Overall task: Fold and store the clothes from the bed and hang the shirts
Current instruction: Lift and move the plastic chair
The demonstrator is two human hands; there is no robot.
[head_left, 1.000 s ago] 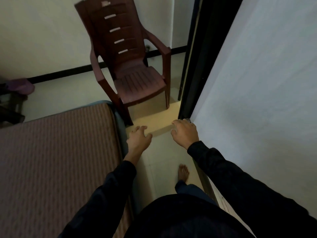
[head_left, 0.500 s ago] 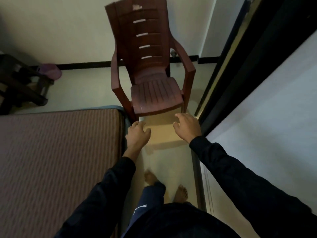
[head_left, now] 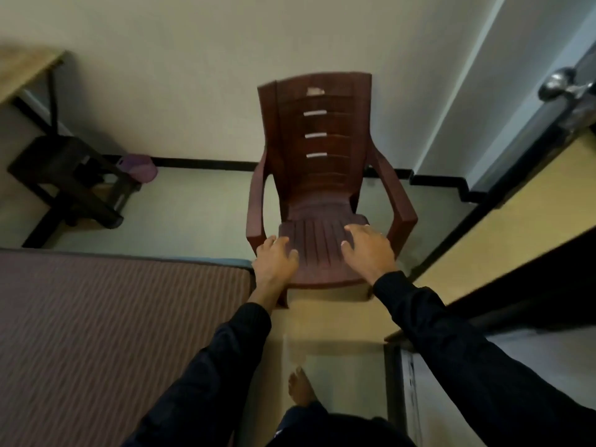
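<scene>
At lower left, the striped bed (head_left: 113, 321) is seen bare, with no clothes visible on it. Beside its corner, a brown plastic chair (head_left: 319, 175) stands against the wall. Above the seat, the left hand (head_left: 275, 261) and right hand (head_left: 367, 250) are held with fingers loosely spread, gripping nothing.

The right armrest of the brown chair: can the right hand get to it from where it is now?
Probably yes. The right hand is over the seat of the brown chair, fingers spread, and the right armrest stands just beside it with nothing between them.
</scene>
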